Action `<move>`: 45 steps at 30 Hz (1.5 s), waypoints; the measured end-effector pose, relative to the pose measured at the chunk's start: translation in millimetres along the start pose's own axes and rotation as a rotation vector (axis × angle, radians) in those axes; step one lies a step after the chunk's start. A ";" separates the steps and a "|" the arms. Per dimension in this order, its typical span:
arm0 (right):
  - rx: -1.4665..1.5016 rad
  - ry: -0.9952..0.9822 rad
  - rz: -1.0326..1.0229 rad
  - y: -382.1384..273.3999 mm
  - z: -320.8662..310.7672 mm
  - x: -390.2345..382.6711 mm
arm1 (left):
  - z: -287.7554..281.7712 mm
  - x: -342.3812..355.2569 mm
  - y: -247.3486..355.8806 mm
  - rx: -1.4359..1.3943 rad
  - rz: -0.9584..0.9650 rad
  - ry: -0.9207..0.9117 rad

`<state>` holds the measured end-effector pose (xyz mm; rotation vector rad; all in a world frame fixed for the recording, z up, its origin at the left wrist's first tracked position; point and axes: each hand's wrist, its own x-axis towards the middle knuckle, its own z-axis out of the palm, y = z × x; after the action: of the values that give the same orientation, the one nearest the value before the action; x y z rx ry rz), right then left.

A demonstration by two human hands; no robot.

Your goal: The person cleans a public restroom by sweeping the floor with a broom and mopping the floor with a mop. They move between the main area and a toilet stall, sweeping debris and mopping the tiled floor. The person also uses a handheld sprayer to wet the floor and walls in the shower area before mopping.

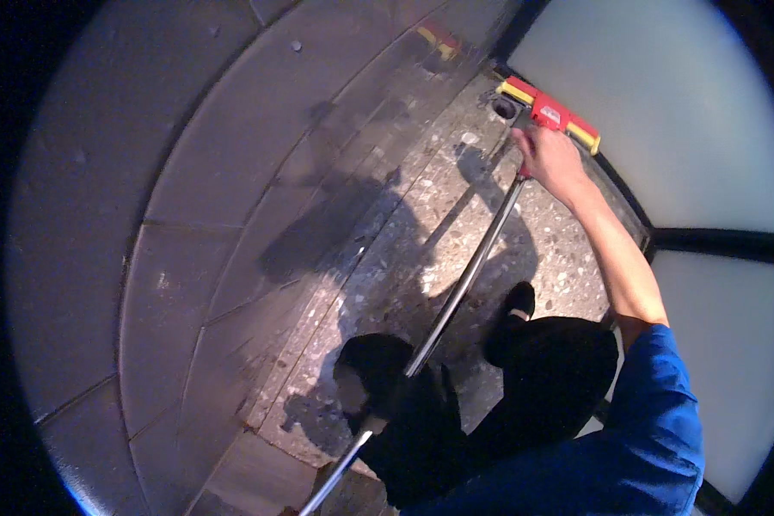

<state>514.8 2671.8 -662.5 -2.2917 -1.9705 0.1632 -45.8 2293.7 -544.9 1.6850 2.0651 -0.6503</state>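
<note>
My right hand (pixel 552 163) is closed around the upper end of a long-handled mop (pixel 469 279), just below its red and yellow head (pixel 548 110). The head points away from me, close to the base of a pale panel. From my hand the metal pole slants down to the lower left, passing in front of my dark-clothed legs and out of the picture. Whether the yellow strips are sponge or bristle I cannot make out. My left hand is out of view.
Speckled stone floor (pixel 568 258) lies below, with my shadow across it. A dark-tiled wall (pixel 202 185) rises on the left and reflects the mop head. Dark-framed pale panels (pixel 662 95) stand on the right. A round dark opening (pixel 504 108) sits near the far corner.
</note>
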 end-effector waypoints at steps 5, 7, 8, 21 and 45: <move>0.409 -0.171 0.026 -0.3 29.1 -42.4 | -108.9 15.9 21.4 0.472 0.115 0.741; 0.492 -0.092 0.055 13.2 46.7 -43.5 | -127.4 15.5 15.3 0.577 0.086 0.837; 0.547 -0.016 0.085 20.1 53.3 -43.4 | -129.1 12.5 10.8 0.600 0.097 0.837; 0.455 -0.429 -0.892 -35.7 55.1 -93.2 | -164.9 -5.8 21.1 0.724 -0.083 0.945; 1.018 -0.613 -1.490 -320.2 60.0 -162.4 | -185.1 67.8 125.1 0.503 0.155 1.160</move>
<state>168.6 2559.8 -670.5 0.0425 -2.3430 1.3116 61.2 2476.2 -446.1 2.9647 2.5149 -0.0823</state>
